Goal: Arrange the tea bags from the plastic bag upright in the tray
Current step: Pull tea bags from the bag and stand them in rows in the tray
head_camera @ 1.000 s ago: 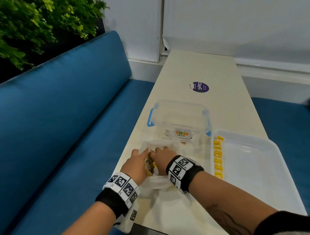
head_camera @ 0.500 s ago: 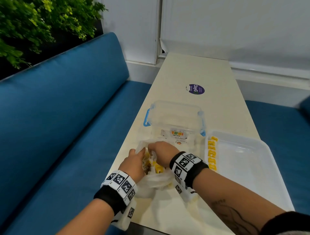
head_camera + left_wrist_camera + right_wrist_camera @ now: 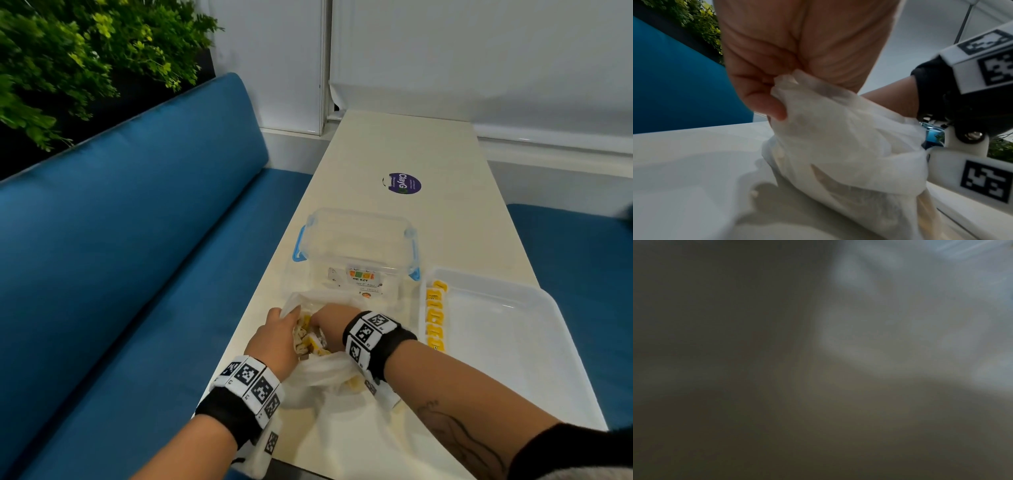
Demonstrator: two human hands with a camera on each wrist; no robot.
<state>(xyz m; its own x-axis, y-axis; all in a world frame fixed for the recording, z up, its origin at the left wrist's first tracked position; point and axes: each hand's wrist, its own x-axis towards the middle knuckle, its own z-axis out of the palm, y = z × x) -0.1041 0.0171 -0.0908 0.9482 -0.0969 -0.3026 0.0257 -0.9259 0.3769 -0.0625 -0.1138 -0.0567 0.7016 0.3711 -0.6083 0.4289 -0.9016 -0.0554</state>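
Head view: left hand [image 3: 274, 339] pinching plastic bag [image 3: 322, 377] rim on surface [image 3: 404, 144]; right hand [image 3: 330, 320] reaching inside among tea bags [image 3: 313, 337], grip impossible to tell. Row of tea bags upright along tray [image 3: 507, 346] left wall. Right wrist view dark, blurred.

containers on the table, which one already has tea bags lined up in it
The white tray on the right: yellow tea bags stand in a row along its left wall. The clear box with blue latches behind the plastic bag holds none.

Head view bright, evenly lit, edges bowed; left wrist view softly blurred; right wrist view dark, featureless.
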